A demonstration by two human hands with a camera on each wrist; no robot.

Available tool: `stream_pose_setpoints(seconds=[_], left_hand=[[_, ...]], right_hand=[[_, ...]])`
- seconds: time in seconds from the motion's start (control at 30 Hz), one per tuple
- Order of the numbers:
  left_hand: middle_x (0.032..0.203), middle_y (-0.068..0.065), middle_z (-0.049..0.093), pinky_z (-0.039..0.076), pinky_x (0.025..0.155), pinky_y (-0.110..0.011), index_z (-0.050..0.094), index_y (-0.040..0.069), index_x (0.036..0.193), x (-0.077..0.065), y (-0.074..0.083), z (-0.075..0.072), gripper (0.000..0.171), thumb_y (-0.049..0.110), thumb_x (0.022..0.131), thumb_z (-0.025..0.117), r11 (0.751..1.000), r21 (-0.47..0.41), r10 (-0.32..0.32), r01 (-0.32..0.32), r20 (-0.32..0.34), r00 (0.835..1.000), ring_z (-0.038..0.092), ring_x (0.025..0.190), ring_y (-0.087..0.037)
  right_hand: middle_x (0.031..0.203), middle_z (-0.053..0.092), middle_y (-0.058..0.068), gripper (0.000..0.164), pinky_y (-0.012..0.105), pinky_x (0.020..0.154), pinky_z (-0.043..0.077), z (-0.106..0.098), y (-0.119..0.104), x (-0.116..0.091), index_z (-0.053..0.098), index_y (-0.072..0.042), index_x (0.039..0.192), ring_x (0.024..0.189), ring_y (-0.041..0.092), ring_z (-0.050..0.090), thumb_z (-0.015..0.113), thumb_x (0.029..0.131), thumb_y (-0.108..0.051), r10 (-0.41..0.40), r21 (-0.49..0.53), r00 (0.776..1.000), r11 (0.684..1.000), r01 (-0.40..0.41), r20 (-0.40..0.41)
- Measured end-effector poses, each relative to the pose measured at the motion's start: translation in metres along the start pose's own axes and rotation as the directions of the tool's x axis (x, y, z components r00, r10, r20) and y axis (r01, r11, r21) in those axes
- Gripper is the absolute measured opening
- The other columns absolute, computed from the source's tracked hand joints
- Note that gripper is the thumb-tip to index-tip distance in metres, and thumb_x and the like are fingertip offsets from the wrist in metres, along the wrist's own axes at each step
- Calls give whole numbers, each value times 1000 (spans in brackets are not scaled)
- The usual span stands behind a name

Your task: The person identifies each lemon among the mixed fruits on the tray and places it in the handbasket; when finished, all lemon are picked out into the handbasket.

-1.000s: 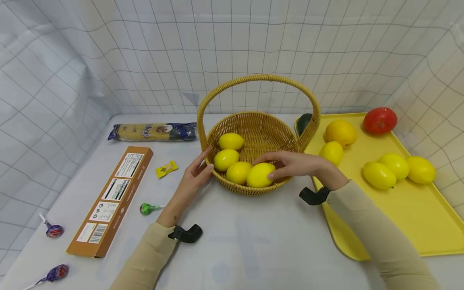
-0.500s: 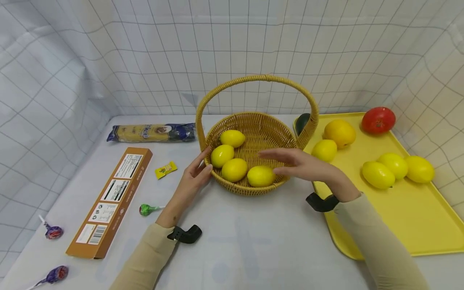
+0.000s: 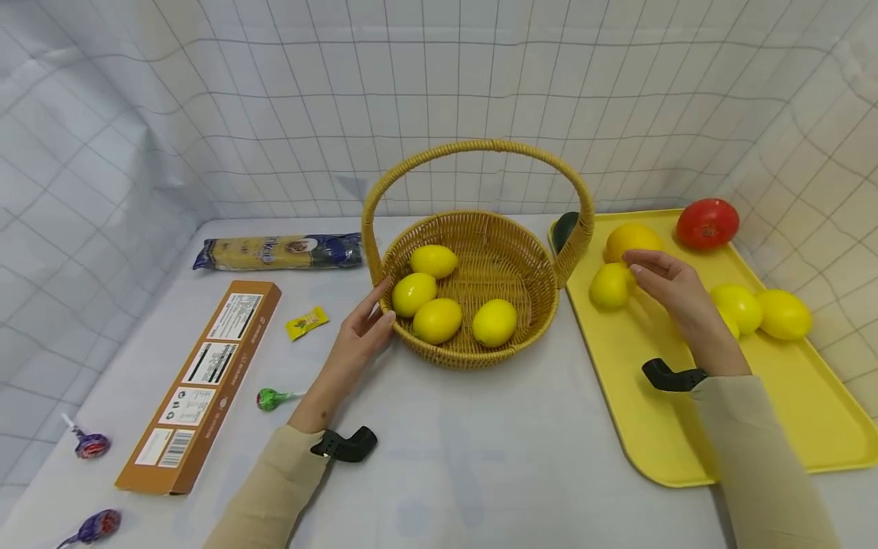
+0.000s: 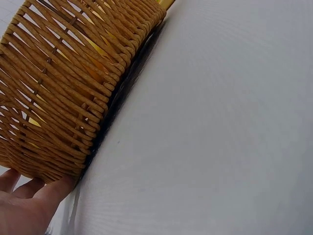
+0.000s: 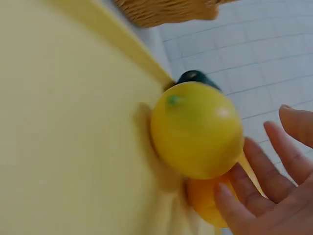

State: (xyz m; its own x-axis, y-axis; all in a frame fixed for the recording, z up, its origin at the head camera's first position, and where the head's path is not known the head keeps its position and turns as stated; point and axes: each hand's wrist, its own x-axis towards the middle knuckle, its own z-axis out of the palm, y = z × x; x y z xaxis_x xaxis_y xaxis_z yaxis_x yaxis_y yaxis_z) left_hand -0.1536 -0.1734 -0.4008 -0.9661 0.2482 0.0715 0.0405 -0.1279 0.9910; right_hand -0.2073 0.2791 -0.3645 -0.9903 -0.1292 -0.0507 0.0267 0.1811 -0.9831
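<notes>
Since your right hand (image 3: 675, 293) is hanging just beside that yellow lemon (image 3: 609, 287) on the left part of the tray (image 3: 652, 442), its fingers are looking nicely matched to something round: they're spreading loosely with a gentle curve, the thumb is standing well apart, and they aren't gripping anything. I'm not able to tell whether a fingertip is actually touching the peel. The lemon is sitting just near of an orange-coloured fruit (image 3: 631, 236), so I'm guessing your fingers are lying along its right because that neighbour is crowding the far side. Meanwhile your left hand (image 3: 360, 335) is bracing the basket (image 3: 473, 360) from the left, fingers resting loosely on the outer wall without wrapping round it; for steadiness, I'm thinking, as light-looking wicker is probably sliding easily on that cloth. Inside, four lemons (image 3: 437, 320) are lying low: three are bunching along the left wall, while the fourth is sitting apart, to the right by the near edge. The curved walls are probably stopping them rolling off. The handle (image 3: 494, 145) is arching high overhead, which I'm reckoning is leaving the near side free. Over right, more lemons (image 3: 785, 314) are clustering on the tray, one partly hiding behind your hand.
</notes>
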Motion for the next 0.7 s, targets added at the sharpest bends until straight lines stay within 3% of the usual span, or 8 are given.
stream_pose_setpoints(seconds=[0.1, 0.27, 0.37, 0.57, 0.7], left_hand=[[154, 6, 13, 30, 104, -38, 25, 21, 150, 2, 0, 0, 56, 18, 99, 48, 1000, 4, 7, -7, 2, 1000, 14, 138, -22], [154, 6, 13, 30, 103, -36, 25, 21, 150, 1, -1, -1, 56, 17, 99, 48, 1000, 3, 13, -13, 6, 1000, 15, 138, -21], [154, 5, 13, 29, 104, -36, 24, 20, 150, 0, -2, -1, 56, 15, 100, 47, 1000, 1, 18, -18, 12, 1000, 14, 138, -22], [153, 6, 13, 29, 104, -36, 25, 20, 150, -1, -4, -1, 55, 14, 100, 47, 1000, -9, 22, -22, 13, 1000, 15, 138, -20], [153, 6, 13, 30, 103, -35, 25, 21, 150, -2, -5, -2, 55, 14, 100, 47, 1000, 0, 26, -26, 5, 1000, 16, 137, -20]], right_hand=[[132, 44, 11, 59, 18, 87, 40, 5, 5, 11, 37, 3, 139, 110, 17, 42, 54, 96, -33, 43, -187, 999, 981, -40, 13], [137, 33, 26, 65, 39, 94, 34, 20, 7, 18, 27, 4, 143, 117, 37, 35, 57, 95, -29, 86, -362, 985, 932, -27, 148], [137, 30, 28, 70, 51, 98, 29, 27, 8, 14, 24, 3, 144, 118, 43, 31, 60, 93, -28, 107, -396, 978, 918, -27, 181], [139, 27, 29, 73, 57, 100, 28, 25, 8, -7, 22, 6, 141, 123, 47, 28, 62, 91, -29, 126, -378, 981, 924, -60, 150], [137, 32, 22, 60, 41, 94, 40, 19, -7, -29, 25, 5, 138, 118, 39, 36, 56, 95, -23, 60, -324, 980, 946, 4, 188]])
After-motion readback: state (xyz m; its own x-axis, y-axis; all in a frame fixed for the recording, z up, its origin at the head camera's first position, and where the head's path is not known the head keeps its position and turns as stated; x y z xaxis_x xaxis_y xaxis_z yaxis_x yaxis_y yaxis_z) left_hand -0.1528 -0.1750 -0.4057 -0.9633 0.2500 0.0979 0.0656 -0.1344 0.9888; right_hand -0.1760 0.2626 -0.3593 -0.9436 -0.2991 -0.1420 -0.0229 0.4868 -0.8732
